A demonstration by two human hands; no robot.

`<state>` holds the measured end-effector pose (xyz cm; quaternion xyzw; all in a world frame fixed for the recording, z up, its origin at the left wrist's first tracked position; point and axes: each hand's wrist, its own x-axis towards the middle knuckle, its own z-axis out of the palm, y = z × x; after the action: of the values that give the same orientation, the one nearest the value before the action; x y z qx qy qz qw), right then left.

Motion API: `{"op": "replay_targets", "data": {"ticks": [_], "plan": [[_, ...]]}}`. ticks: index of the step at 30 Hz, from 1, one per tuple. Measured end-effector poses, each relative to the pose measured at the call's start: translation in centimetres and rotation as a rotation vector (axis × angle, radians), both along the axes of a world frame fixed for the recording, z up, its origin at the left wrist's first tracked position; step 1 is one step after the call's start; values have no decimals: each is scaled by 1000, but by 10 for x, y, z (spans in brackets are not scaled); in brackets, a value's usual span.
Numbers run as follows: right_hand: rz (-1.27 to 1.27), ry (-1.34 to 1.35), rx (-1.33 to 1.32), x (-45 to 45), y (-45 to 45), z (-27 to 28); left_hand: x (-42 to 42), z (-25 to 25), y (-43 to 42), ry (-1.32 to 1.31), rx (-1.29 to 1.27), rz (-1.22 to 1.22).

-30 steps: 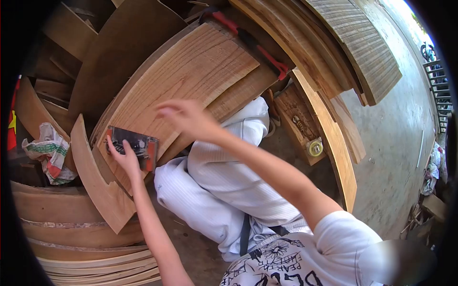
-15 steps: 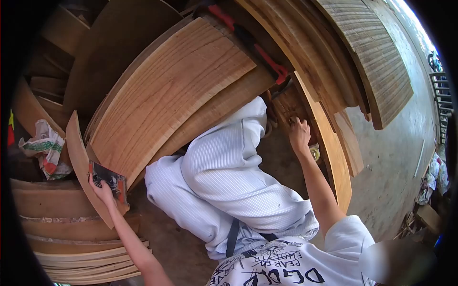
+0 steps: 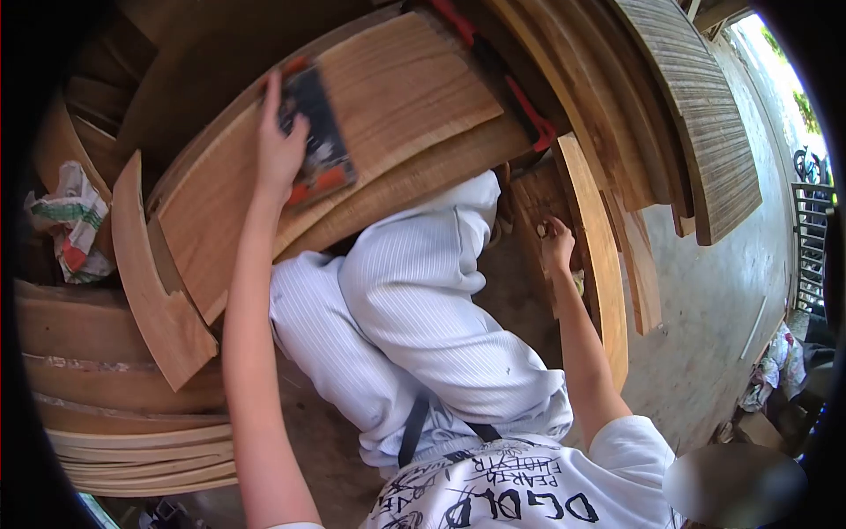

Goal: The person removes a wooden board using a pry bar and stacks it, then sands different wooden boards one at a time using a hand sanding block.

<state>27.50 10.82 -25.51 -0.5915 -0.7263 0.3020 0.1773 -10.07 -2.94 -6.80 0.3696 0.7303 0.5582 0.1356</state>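
Below a crumpled white sack [image 3: 72, 220], thin wooden strips [image 3: 141, 460] are stacked; far to the sack's right, a ridged board [image 3: 705, 115] and a dark railing [image 3: 812, 247] are seen.

Wood and cloth
Your wooden board [image 3: 423, 97] looks smooth and matt, the ridged plank [image 3: 692, 97] rough; your trousers [image 3: 423, 273] are matt cloth.

Woodworking workshop: stacked curved boards [image 3: 97, 381], concrete floor [image 3: 696, 300].

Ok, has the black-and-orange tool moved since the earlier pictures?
Yes, the tool has moved up and right, from the wooden board's lower-left end to about its middle.
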Motion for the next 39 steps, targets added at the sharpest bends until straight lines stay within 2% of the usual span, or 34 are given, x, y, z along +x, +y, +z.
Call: {"op": "replay_targets", "data": {"ticks": [1,2,6,9,13,15,17,20,21,22,23,25,26,28,30,32,34,36,37,38,39], "plan": [[-1,0,10,-4,0,7,4,-1,11,50,-24,-55],[-18,-125,26,-7,0,9,8,0,20,104,-48,-114],[98,-229,107,-7,-1,16,17,1,28,92,-38,-124],[186,-420,109,-7,-3,15,14,-1,27,38,-5,-149],[199,-526,191,-9,-11,17,6,-2,18,161,-33,-163],[119,-390,212,-8,-17,20,2,3,2,268,-74,-151],[144,-316,200,-4,-27,24,-6,4,-25,352,-79,-105],[190,-219,237,-14,-41,41,-18,8,-86,29,-33,56],[218,-79,237,-23,-44,51,-21,9,-112,16,-54,142],[244,61,237,-35,-48,64,-25,8,-137,2,-56,237],[222,203,272,-56,-53,87,-27,8,-160,109,-121,319],[287,371,230,-92,-63,126,-37,-3,-212,-52,13,458],[323,508,228,-114,-71,148,-39,-8,-230,-14,-23,562],[453,692,260,-158,-89,195,-25,-1,-238,-119,42,697],[610,892,241,-204,-113,227,-26,-3,-240,-159,57,687],[776,935,197,-247,-139,249,-35,-11,-235,-184,136,721],[896,823,136,-289,-167,250,-25,-5,-206,-152,142,764],[922,794,123,-319,-186,238,-23,-9,-184,-128,136,665],[938,739,26,-330,-190,232,-7,5,-157,-143,174,615],[953,680,-71,-338,-192,225,-10,-4,-143,-204,275,488],[936,592,-43,-344,-189,215,-12,-7,-125,-209,283,489]]}}
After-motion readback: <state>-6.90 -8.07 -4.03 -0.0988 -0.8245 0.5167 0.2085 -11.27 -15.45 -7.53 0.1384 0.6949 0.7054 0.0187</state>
